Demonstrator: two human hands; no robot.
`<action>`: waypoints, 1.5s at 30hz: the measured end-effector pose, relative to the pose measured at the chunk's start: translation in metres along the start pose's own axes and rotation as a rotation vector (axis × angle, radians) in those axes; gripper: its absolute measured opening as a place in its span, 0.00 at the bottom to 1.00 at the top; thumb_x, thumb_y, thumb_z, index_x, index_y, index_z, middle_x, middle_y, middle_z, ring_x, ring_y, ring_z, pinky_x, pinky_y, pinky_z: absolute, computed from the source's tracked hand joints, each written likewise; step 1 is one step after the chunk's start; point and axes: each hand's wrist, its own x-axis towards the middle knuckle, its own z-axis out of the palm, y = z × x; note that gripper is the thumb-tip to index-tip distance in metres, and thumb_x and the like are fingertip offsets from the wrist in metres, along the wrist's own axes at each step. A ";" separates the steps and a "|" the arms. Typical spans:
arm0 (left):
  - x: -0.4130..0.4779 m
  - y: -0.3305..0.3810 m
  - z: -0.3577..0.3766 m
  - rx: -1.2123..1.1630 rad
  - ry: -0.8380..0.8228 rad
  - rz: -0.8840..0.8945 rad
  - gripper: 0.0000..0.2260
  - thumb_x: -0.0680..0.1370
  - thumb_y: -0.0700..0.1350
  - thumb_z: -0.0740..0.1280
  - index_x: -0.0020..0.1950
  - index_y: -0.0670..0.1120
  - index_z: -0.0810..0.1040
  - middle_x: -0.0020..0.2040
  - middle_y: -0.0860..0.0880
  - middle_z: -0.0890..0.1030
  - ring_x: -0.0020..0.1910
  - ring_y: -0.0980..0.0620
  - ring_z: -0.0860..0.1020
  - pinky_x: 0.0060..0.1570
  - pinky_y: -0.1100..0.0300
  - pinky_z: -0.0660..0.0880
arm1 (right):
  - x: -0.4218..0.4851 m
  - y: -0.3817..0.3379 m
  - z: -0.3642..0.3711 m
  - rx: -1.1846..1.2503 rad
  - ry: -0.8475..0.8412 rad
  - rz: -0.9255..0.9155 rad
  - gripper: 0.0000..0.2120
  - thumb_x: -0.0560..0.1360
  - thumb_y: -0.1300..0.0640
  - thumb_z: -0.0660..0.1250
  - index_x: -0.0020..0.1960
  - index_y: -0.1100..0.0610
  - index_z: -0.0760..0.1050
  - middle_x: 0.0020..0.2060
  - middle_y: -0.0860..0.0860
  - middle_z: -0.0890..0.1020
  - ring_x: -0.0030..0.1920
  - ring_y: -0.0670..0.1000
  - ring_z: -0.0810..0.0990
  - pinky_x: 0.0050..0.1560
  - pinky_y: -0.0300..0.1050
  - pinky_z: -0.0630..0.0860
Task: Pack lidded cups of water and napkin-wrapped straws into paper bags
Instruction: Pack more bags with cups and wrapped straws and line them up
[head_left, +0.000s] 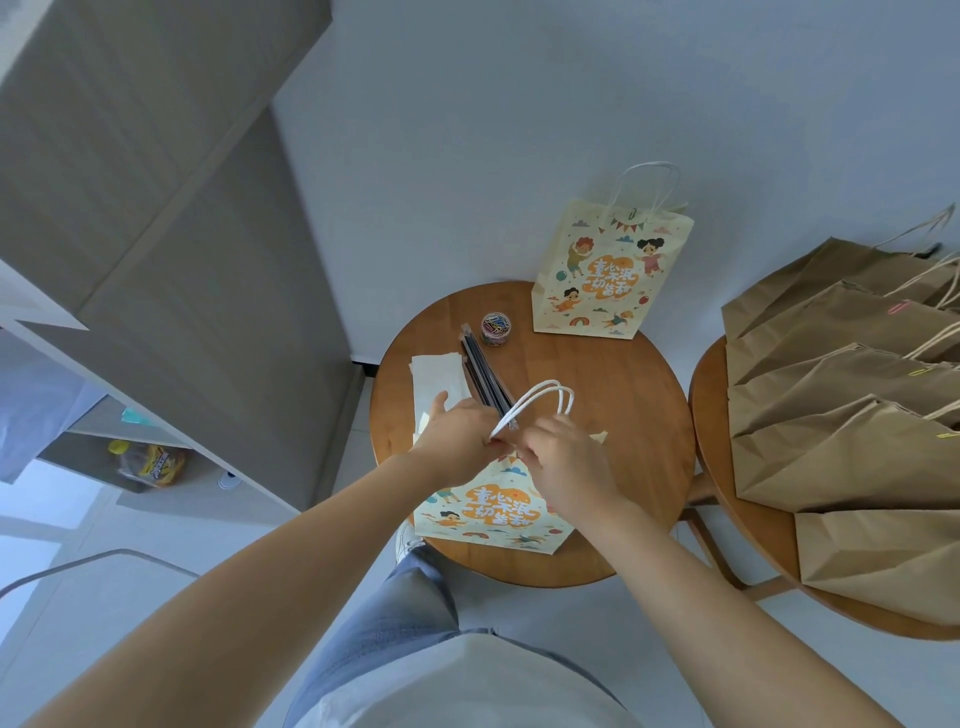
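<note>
At the near edge of the round surface (623, 415), a printed paper bag (493, 514) sat with its bottom at the rim. The left hand (457, 434) and right hand (563, 457) both pinched its top edge beneath the white handles (540, 397). Straws (480, 371), napkins (436, 374) and a jar of clips (496, 328) kept to the left half; bare wood showed between the hands and the right rim. A second printed bag (608, 275) stood at the far rim by the wall. Brown bags (841, 441) crowded the neighbouring surface (763, 540).
</note>
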 end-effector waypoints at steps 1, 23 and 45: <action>0.000 0.000 0.000 0.018 0.003 -0.005 0.11 0.81 0.51 0.58 0.54 0.54 0.80 0.52 0.55 0.79 0.61 0.52 0.69 0.72 0.44 0.45 | -0.002 -0.002 0.001 -0.055 0.015 -0.036 0.07 0.64 0.62 0.77 0.35 0.59 0.79 0.33 0.51 0.79 0.36 0.52 0.78 0.29 0.39 0.73; 0.060 0.017 -0.066 0.385 -0.127 0.115 0.14 0.82 0.51 0.58 0.58 0.47 0.79 0.49 0.49 0.82 0.45 0.51 0.78 0.45 0.57 0.78 | 0.016 0.119 -0.082 -0.214 -0.310 0.228 0.19 0.79 0.51 0.60 0.32 0.49 0.59 0.31 0.44 0.67 0.30 0.44 0.66 0.29 0.38 0.58; 0.310 0.027 -0.070 0.226 -0.107 0.154 0.11 0.78 0.31 0.57 0.53 0.40 0.76 0.51 0.42 0.79 0.49 0.44 0.78 0.41 0.57 0.71 | 0.175 0.267 -0.052 -0.463 -0.235 0.657 0.12 0.79 0.64 0.56 0.56 0.59 0.77 0.52 0.55 0.80 0.55 0.55 0.77 0.43 0.44 0.71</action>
